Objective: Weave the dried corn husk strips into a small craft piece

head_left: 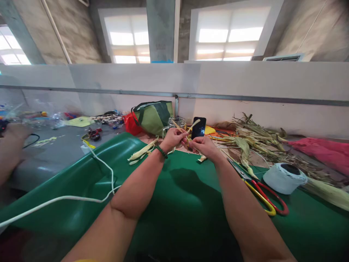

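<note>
Pale strips of dried husk point(194, 124) cross between my two hands above the green mat point(174, 182). My left hand point(175, 139), with a green bead bracelet at the wrist, pinches the strips from the left. From the right, my right hand point(203, 145) holds their lower ends with closed fingers. A black phone point(199, 127) stands upright just behind the hands. Loose pale husks point(143, 151) lie on the mat left of my left hand. Scissors point(259, 189) with red and yellow handles rest beside my right forearm.
A white spool of cord point(284, 178) stands at the right, near a heap of dry husks point(253, 134) and pink cloth point(324, 151). Behind are a glass mug point(176, 123) and green bag point(155, 116). A white cable point(68, 197) crosses the left; another person's arm point(13, 149) is beyond.
</note>
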Demonstrator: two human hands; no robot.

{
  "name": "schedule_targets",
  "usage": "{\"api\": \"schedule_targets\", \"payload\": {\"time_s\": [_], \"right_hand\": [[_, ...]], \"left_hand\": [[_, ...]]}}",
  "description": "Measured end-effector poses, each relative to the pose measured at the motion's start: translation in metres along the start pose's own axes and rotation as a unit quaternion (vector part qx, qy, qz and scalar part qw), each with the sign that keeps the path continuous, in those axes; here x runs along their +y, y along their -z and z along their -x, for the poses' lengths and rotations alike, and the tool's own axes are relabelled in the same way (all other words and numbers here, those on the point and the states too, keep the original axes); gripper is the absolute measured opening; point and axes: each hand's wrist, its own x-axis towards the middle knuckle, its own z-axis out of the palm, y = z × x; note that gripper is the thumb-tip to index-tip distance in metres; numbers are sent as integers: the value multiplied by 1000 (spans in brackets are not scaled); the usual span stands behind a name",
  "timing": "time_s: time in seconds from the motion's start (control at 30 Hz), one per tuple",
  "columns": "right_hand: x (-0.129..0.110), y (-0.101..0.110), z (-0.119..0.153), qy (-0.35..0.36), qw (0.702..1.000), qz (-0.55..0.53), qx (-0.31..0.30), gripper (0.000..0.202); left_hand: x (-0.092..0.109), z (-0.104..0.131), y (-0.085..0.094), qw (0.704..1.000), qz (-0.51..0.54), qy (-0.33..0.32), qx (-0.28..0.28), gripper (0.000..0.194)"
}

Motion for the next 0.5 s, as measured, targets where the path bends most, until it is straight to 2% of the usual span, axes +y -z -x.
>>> {"api": "schedule_targets", "payload": {"time_s": [0.1,0.23,0.3,0.37,0.43,0.5], "right_hand": [[-1,9,2,4,999,23,-34,26],[6,23,1,3,996,46,-79,29],[10,26,0,9,997,76,-26,32],[15,25,-2,39,985,140,97,33],[17,21,-3,102,955,193,203,27],[19,17,-4,177,937,210,218,23]], "left_hand": [[0,-3,7,998,26,13,53,15],[0,-5,10,997,41,31,58,14],[0,-5,10,997,37,39,63,13],[-2,-5,8,997,17,43,62,13],[-5,-4,5,998,-16,49,21,13],[-8,-3,1,996,-47,54,-49,13]]}}
